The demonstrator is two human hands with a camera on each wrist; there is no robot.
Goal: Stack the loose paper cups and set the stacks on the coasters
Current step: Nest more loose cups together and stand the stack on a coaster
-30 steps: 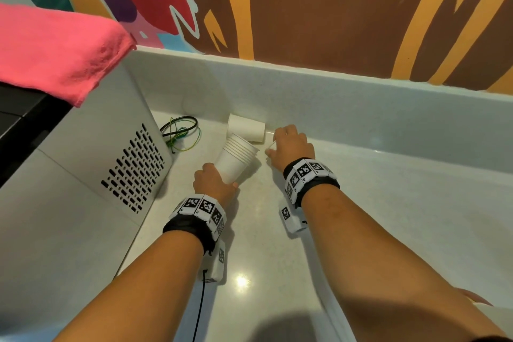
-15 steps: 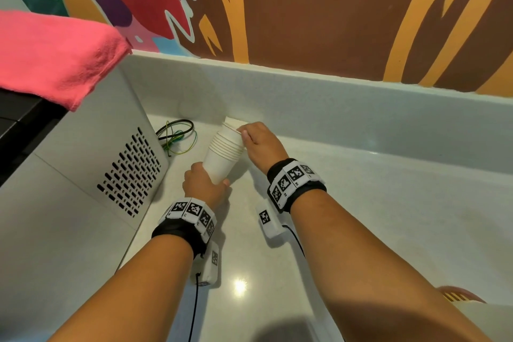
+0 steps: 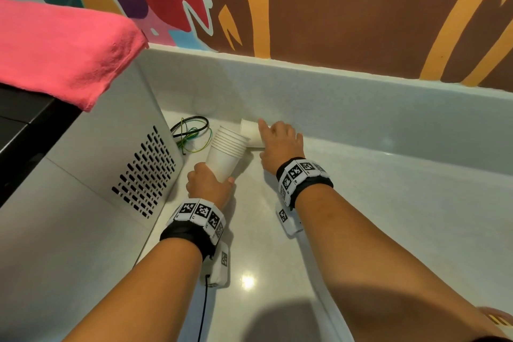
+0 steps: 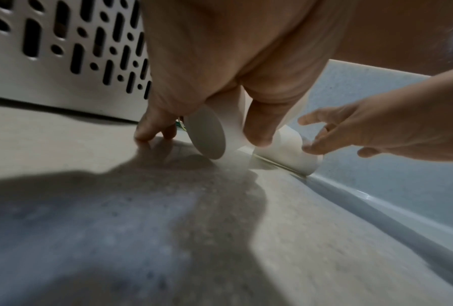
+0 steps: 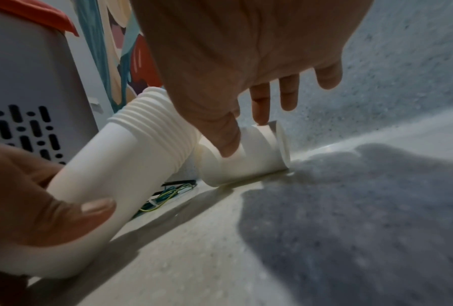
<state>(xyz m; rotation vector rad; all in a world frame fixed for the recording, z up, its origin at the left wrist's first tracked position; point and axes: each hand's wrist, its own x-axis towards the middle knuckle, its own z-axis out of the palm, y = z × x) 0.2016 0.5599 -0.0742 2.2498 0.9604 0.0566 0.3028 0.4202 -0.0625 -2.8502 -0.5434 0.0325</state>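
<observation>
My left hand (image 3: 208, 183) grips the base of a tilted stack of several white paper cups (image 3: 224, 155), its open end pointing up and away. The same stack (image 5: 131, 157) fills the left of the right wrist view. A single loose paper cup (image 3: 251, 133) lies on its side against the back wall, just beyond the stack's rim. My right hand (image 3: 280, 141) reaches over it with fingers spread. Its thumb and index fingertip touch the loose cup (image 5: 249, 159), while the other fingers stay straight and clear of it.
A white appliance with vent holes (image 3: 116, 164) stands close on the left, with a pink towel (image 3: 61, 50) on top. Coiled wires (image 3: 191, 133) lie in the corner behind the stack. The raised back wall (image 3: 361, 108) bounds the counter. A striped object (image 3: 497, 319) shows at the bottom right edge.
My right hand put a single cup into the stack, then moved back and right onto the cup lying by the wall. The left hand kept hold of the stack.
</observation>
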